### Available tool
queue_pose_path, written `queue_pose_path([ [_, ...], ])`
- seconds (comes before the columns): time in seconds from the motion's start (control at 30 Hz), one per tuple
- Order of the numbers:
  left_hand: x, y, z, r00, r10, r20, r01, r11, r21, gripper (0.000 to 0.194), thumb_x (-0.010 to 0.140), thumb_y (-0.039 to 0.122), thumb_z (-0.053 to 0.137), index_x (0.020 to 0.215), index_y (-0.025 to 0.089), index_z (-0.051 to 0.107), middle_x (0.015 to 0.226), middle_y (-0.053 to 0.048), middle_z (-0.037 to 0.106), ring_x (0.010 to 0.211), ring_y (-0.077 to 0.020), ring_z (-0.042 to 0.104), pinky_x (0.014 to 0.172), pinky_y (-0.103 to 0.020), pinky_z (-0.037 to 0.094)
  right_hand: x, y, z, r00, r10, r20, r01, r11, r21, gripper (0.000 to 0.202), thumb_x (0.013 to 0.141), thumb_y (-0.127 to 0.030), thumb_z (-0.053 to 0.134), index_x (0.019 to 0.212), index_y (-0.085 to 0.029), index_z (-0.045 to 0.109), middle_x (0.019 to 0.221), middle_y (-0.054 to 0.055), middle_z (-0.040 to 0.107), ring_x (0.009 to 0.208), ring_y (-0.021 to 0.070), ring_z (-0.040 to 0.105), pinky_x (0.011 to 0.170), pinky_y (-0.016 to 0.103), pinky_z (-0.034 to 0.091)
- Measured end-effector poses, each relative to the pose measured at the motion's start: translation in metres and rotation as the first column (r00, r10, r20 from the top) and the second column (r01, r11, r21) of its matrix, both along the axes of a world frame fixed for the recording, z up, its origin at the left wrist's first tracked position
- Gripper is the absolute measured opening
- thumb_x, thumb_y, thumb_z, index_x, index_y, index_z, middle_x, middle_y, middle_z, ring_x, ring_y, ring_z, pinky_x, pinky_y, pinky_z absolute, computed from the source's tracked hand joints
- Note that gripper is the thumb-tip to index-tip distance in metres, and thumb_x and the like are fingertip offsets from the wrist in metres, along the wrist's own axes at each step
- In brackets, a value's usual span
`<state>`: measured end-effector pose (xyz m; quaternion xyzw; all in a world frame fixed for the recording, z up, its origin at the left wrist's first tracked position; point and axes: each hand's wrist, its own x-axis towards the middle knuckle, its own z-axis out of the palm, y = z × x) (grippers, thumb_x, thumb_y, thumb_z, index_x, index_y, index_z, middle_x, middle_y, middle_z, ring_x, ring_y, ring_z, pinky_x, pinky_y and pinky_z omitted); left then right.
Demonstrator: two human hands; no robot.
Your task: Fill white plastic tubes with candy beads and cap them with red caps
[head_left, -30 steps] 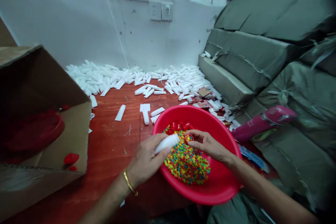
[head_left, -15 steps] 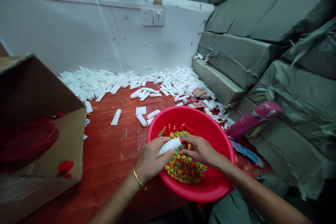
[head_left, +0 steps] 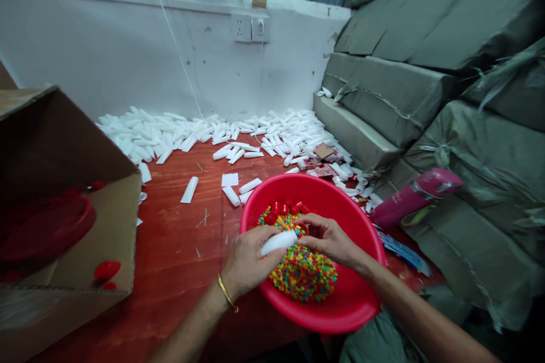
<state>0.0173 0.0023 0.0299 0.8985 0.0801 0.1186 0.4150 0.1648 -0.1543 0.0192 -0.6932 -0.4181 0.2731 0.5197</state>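
Observation:
My left hand [head_left: 251, 255] is closed around a white plastic tube [head_left: 279, 243], tilted with its round mouth toward the right. Small bright beads or candies show at the mouth. My right hand [head_left: 327, 238] has its thumb and fingers pinched at that mouth; a bit of red and small coloured pieces show there, but what they grip is partly hidden. Both hands are over a red basin [head_left: 361, 289]. Inside it lies a heap of small multicoloured pieces [head_left: 304, 278], with several shiny red caps [head_left: 285, 208] at its far edge.
White tubes [head_left: 145, 130] are piled along the wall, and a few lie loose on the reddish board [head_left: 183, 244]. On the left stands an open cardboard box [head_left: 113, 215] with red items inside. A pink bottle [head_left: 398, 204] and stacked wrapped bales [head_left: 383, 91] are at the right.
The tube has shifted slightly right and down and lies flatter. My right hand's fingers have closed in on its mouth. The view has moved slightly.

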Motion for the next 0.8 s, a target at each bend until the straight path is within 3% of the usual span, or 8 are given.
queue_pose_path([
  [0.17, 0.001, -0.001, 0.001, 1.000, 0.025, 0.019, -0.025, 0.999, 0.022, 0.025, 0.076, 0.028, 0.055, 0.101, 0.023, 0.059, 0.089, 0.001, 0.065, 0.075, -0.0156, 0.059, 0.064, -0.028, 0.044, 0.000, -0.003, 0.005, 0.906, -0.003, 0.423, -0.007, 1.000, 0.022, 0.036, 0.070, -0.042, 0.069, 0.095, -0.018, 0.061, 0.083, 0.003, 0.058, 0.062, 0.0111, 0.049, 0.056, 0.024, 0.039],
  [0.3, 0.002, -0.002, 0.000, 1.000, 0.020, 0.004, -0.020, 0.998, 0.054, 0.024, 0.076, 0.027, 0.055, 0.099, 0.024, 0.059, 0.088, 0.001, 0.065, 0.075, -0.0156, 0.059, 0.064, -0.027, 0.044, 0.000, -0.005, 0.011, 0.820, 0.035, 0.571, -0.036, 0.999, -0.009, 0.035, 0.075, -0.042, 0.064, 0.099, -0.017, 0.059, 0.088, 0.005, 0.059, 0.063, 0.0116, 0.052, 0.056, 0.024, 0.041],
  [0.43, 0.002, -0.004, -0.002, 0.999, 0.033, 0.009, -0.034, 0.995, 0.091, 0.026, 0.076, 0.027, 0.055, 0.101, 0.023, 0.058, 0.092, 0.001, 0.065, 0.080, -0.0169, 0.060, 0.067, -0.029, 0.045, -0.004, -0.007, 0.023, 0.654, 0.109, 0.748, -0.026, 0.992, -0.122, 0.032, 0.080, -0.036, 0.061, 0.105, -0.017, 0.057, 0.096, 0.008, 0.058, 0.076, 0.0162, 0.057, 0.063, 0.027, 0.044],
  [0.63, 0.000, -0.008, -0.008, 0.999, 0.038, 0.035, -0.043, 0.987, 0.155, 0.025, 0.078, 0.029, 0.053, 0.102, 0.024, 0.057, 0.095, 0.001, 0.064, 0.083, -0.0172, 0.059, 0.070, -0.030, 0.045, -0.016, 0.000, 0.032, 0.432, 0.265, 0.862, 0.020, 0.953, -0.303, 0.022, 0.081, -0.027, 0.060, 0.099, -0.015, 0.056, 0.093, 0.008, 0.056, 0.077, 0.0190, 0.057, 0.057, 0.027, 0.044],
  [0.73, 0.001, -0.008, -0.008, 0.999, 0.025, 0.036, -0.031, 0.985, 0.172, 0.025, 0.079, 0.030, 0.053, 0.103, 0.024, 0.056, 0.096, 0.000, 0.064, 0.084, -0.0176, 0.059, 0.070, -0.029, 0.044, -0.016, 0.004, 0.033, 0.428, 0.318, 0.846, -0.014, 0.938, -0.345, 0.020, 0.082, -0.024, 0.057, 0.100, -0.015, 0.055, 0.095, 0.009, 0.055, 0.077, 0.0187, 0.057, 0.059, 0.027, 0.043],
  [0.8, 0.002, -0.007, -0.007, 0.999, 0.017, 0.029, -0.022, 0.983, 0.181, 0.026, 0.080, 0.032, 0.053, 0.104, 0.024, 0.056, 0.097, 0.000, 0.063, 0.085, -0.0183, 0.059, 0.069, -0.029, 0.044, -0.012, 0.006, 0.034, 0.492, 0.331, 0.805, -0.068, 0.937, -0.343, 0.019, 0.084, -0.026, 0.056, 0.099, -0.015, 0.056, 0.095, 0.008, 0.055, 0.077, 0.0176, 0.056, 0.060, 0.027, 0.042],
])
